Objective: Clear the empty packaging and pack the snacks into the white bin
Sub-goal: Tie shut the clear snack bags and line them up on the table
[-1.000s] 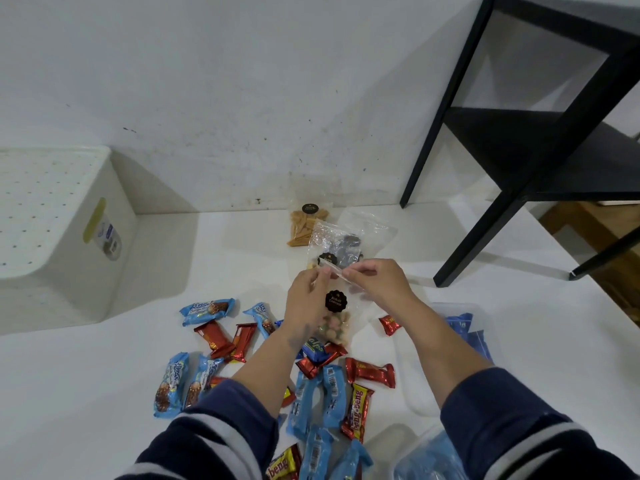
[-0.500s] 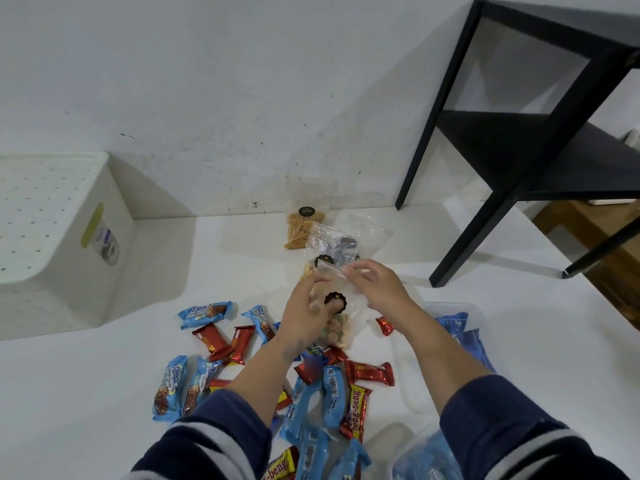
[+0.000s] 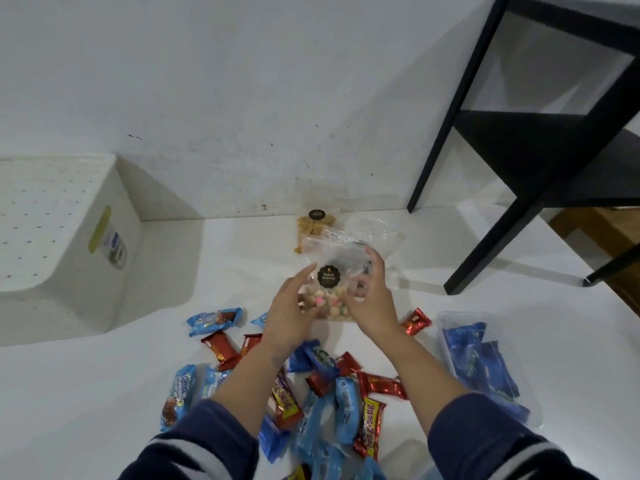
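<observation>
White worktop by a white wall | clear snack bag (image 3: pixel 329 289) sits up between both hands, above the candy pile (image 3: pixel 329 393) | left hand (image 3: pixel 289 317) and right hand (image 3: pixel 372 299) cup its sides, fingers bent | soft, light, crinkly: hold low, gently | white bin (image 3: pixel 62 244) far left

I see white perforated plastic bin (image 3: pixel 52 244) cut off left | I can't read blurred round black label (image 3: pixel 329 275) | black metal shelf frame (image 3: pixel 540 161) cropped right
</observation>
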A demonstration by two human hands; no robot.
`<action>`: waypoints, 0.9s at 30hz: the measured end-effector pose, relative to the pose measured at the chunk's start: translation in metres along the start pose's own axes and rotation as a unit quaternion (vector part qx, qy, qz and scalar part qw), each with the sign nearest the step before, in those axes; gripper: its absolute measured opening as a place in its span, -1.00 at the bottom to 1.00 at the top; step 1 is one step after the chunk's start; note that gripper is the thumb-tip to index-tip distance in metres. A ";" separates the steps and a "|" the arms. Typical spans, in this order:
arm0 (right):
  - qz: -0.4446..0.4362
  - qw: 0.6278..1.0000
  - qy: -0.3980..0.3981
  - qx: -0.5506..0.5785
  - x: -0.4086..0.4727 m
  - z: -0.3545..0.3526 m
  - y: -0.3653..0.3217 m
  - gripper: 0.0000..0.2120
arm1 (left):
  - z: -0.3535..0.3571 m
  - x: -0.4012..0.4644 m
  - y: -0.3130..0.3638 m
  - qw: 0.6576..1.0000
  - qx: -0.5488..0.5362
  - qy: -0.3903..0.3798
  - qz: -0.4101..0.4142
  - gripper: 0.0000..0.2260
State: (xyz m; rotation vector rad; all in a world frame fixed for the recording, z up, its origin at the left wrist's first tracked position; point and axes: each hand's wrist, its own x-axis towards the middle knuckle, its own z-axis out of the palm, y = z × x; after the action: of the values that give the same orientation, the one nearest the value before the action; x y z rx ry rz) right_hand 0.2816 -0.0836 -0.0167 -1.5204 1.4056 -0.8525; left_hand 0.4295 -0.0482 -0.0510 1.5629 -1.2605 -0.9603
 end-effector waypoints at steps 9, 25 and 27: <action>-0.043 0.994 -0.103 -0.013 0.070 0.128 -0.049 -0.53 | -0.114 0.060 -0.037 0.990 -0.004 0.144 0.000 -0.47; -0.054 0.976 -0.213 -0.011 0.185 0.232 -0.076 -0.37 | -0.193 0.176 -0.093 0.981 0.102 0.163 0.024 -0.31; -0.049 0.977 -0.209 -0.015 0.185 0.228 -0.073 -0.36 | -0.191 0.175 -0.093 0.979 0.112 0.171 0.026 -0.30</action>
State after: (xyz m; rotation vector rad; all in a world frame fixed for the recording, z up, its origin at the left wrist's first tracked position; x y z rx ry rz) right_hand 0.5418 -0.2351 -0.0507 -1.6855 1.0457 -0.5277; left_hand 0.6685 -0.1797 -0.0868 1.7704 -1.1852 -0.4994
